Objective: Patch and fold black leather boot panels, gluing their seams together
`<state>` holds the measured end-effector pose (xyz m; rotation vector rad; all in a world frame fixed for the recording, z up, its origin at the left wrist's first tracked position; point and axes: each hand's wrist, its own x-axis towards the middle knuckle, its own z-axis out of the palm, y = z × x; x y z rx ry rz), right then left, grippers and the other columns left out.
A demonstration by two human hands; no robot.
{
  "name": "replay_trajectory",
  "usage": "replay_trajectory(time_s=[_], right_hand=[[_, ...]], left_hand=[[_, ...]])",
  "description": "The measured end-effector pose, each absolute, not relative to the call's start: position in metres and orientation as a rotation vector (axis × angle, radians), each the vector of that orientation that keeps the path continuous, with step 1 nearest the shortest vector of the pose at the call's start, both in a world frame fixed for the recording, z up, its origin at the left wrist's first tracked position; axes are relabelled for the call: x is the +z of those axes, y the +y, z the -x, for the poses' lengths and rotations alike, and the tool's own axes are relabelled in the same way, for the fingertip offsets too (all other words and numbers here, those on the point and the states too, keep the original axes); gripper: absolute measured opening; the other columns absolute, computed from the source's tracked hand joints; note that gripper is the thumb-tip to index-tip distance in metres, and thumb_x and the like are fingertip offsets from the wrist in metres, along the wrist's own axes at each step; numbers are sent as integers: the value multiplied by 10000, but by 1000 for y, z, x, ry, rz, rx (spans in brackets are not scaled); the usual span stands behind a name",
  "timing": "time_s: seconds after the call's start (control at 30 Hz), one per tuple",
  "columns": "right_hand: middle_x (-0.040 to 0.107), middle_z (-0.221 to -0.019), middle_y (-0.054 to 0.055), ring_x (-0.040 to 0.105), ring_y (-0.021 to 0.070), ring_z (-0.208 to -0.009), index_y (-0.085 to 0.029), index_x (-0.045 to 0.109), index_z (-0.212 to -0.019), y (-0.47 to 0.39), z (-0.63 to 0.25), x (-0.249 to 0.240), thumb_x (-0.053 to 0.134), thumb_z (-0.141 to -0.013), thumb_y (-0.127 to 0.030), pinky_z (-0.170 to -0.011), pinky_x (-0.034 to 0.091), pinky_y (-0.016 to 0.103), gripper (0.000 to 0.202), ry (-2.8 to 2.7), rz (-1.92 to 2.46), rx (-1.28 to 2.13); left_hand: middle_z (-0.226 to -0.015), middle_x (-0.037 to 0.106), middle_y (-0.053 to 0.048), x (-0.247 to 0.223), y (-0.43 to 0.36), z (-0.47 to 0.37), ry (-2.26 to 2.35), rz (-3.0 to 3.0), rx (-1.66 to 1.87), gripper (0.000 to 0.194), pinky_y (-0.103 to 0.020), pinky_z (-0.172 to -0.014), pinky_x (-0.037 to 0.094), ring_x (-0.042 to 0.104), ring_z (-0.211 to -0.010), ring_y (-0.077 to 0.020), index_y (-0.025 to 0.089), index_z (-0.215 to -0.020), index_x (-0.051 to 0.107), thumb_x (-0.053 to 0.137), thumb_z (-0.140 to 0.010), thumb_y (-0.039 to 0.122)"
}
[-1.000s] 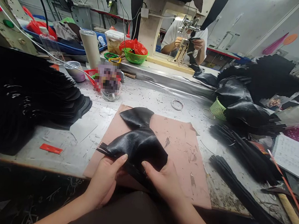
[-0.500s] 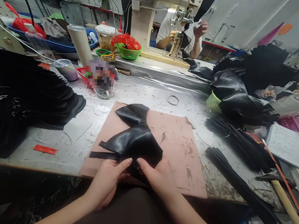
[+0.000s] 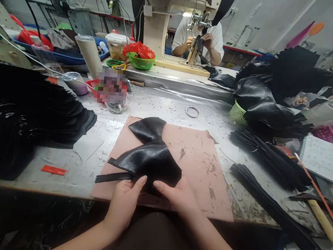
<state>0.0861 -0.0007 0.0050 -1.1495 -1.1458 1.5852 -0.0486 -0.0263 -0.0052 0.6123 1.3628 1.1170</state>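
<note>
A glossy black leather piece lies over a pinkish board, its narrower upper part pointing left. My left hand pinches its near edge at the left, where a black zipper strip sticks out beyond the fingers. Gripping the near right edge is my right hand, thumb on top and the other fingers hidden beneath. The two thumbs are a short way apart.
Stacked black pieces fill the left side. Black zipper strips, a hammer and a notebook lie right. A red strip is near the front edge. Beyond, a person's hands work at a sewing machine.
My left hand has tilted slightly more upright, and the zipper strip's free end has shifted a little left and down. The other person's raised hand has come down to the machine.
</note>
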Motion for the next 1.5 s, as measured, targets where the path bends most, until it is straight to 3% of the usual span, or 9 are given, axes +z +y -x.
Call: replay_trajectory(time_s=[0.2, 0.3, 0.5, 0.67, 0.9, 1.03, 1.13, 1.5], right_hand=[[694, -943, 78, 613, 263, -962, -156, 639, -964, -2, -85, 10, 726, -623, -283, -866, 469, 411, 375, -990, 1057, 1698], [700, -909, 74, 624, 263, -934, -157, 647, -935, -2, -87, 13, 731, -615, -287, -848, 476, 406, 356, -984, 1066, 1732], [703, -850, 86, 629, 280, -905, -151, 654, -930, -2, -85, 12, 709, -619, -325, -822, 483, 435, 361, -1041, 1166, 1637], [685, -943, 80, 617, 265, -931, -161, 644, -969, -2, -84, 16, 675, -645, -313, -837, 481, 410, 360, -1109, 1171, 1572], [686, -830, 69, 636, 246, -809, -138, 656, -900, -4, -88, 15, 614, -695, -300, -720, 523, 364, 264, -1252, 1267, 1561], [674, -953, 73, 606, 248, -929, -150, 654, -899, -4, -88, 16, 587, -699, -265, -829, 481, 371, 241, -1340, 1262, 1444], [680, -929, 67, 608, 250, -919, -151, 658, -884, -5, -88, 19, 582, -697, -257, -844, 470, 376, 228, -1366, 1317, 1360], [636, -601, 15, 594, 179, -604, -122, 652, -710, -6, -94, 10, 588, -715, -356, -538, 476, 247, 243, -1444, 1434, 1336]], left_hand=[[-428, 542, 7, -8, -30, 52, 1467, -693, 1127, 322, -236, -455, 413, 529, -471, -153, 143, -510, 583, 699, -625, 421], [-469, 575, -10, -7, -31, 51, 1423, -667, 1138, 318, -250, -487, 442, 560, -516, -174, 138, -537, 594, 695, -628, 426], [-734, 684, -55, 5, -30, 47, 1238, -512, 1176, 250, -299, -667, 506, 632, -750, -219, 129, -753, 645, 682, -673, 364], [-1019, 666, -37, 15, -30, 46, 1096, -455, 1212, 300, -293, -846, 471, 594, -973, -199, 189, -973, 634, 685, -689, 272], [-864, 705, -40, 11, -28, 48, 1245, -488, 1067, 320, -227, -609, 496, 636, -742, -170, 166, -924, 654, 721, -646, 312], [-832, 706, -41, 10, -28, 49, 1256, -507, 1077, 300, -226, -600, 492, 628, -694, -160, 154, -879, 657, 733, -631, 305], [-792, 703, -59, 11, -28, 49, 1231, -508, 1063, 305, -268, -624, 503, 634, -695, -188, 132, -874, 657, 717, -648, 328], [-679, 697, -52, 10, -31, 47, 1058, -509, 1109, 207, -332, -625, 538, 655, -724, -235, 139, -847, 668, 660, -717, 299]])
